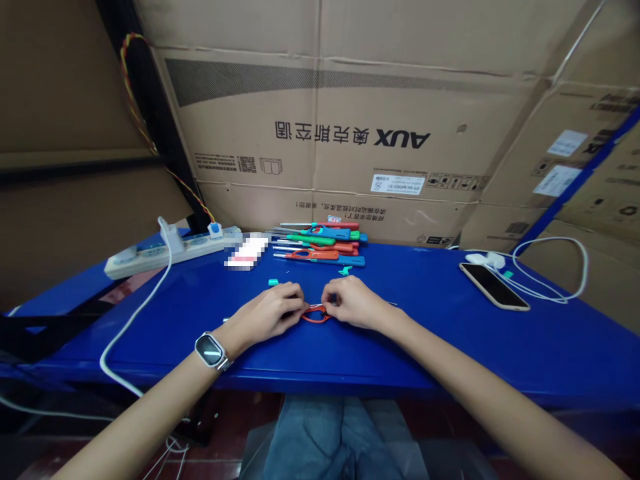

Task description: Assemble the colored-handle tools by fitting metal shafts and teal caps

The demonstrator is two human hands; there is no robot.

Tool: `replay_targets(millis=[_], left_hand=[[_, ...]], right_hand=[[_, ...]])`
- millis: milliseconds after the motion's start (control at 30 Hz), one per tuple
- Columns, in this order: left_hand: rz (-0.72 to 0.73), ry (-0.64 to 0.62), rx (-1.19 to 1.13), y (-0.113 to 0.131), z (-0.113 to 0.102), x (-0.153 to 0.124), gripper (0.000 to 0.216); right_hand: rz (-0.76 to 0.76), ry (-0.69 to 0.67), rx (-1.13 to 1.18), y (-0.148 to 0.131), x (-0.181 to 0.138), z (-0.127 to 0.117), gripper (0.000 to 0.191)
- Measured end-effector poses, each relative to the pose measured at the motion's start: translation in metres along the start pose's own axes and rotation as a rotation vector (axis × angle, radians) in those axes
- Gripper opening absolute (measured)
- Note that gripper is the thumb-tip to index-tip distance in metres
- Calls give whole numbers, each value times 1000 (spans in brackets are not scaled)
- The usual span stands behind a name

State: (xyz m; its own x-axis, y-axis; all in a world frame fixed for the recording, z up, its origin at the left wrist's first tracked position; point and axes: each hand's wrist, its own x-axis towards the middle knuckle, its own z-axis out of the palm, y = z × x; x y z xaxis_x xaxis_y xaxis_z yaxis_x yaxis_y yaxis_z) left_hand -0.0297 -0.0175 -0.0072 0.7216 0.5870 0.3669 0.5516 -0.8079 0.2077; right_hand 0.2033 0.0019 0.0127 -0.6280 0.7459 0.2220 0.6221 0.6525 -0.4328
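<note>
Near the table's front edge, my left hand (pixel 273 312) and my right hand (pixel 353 302) face each other with fingers pinched. Between them is an orange utility lighter (pixel 315 319), its looped trigger guard showing. Each hand grips one end of it, and the fingers hide most of its body. A metal tip (pixel 227 321) sticks out beyond my left hand, and a thin metal piece (pixel 393 305) shows past my right forearm. A small teal cap (pixel 273 283) lies behind my left hand. A teal trigger piece (pixel 345 271) lies behind my right hand.
Several utility lighters (pixel 325 243) are piled at the back of the blue table (pixel 425 347). A phone (pixel 493 287) and a white charger cable (pixel 575 267) lie at right. A power strip (pixel 165 252) stands at left, its white cord crossing the table. Cardboard (pixel 320 133) walls the back.
</note>
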Motion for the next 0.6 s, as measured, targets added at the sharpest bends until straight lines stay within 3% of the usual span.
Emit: replay_targets(millis=[300, 600], left_hand=[[-227, 21, -215, 0, 2, 3, 25], [-110, 33, -84, 5, -1, 3, 30]], right_hand=[[15, -13, 23, 2, -2, -2, 13], [20, -18, 31, 1, -2, -3, 11]])
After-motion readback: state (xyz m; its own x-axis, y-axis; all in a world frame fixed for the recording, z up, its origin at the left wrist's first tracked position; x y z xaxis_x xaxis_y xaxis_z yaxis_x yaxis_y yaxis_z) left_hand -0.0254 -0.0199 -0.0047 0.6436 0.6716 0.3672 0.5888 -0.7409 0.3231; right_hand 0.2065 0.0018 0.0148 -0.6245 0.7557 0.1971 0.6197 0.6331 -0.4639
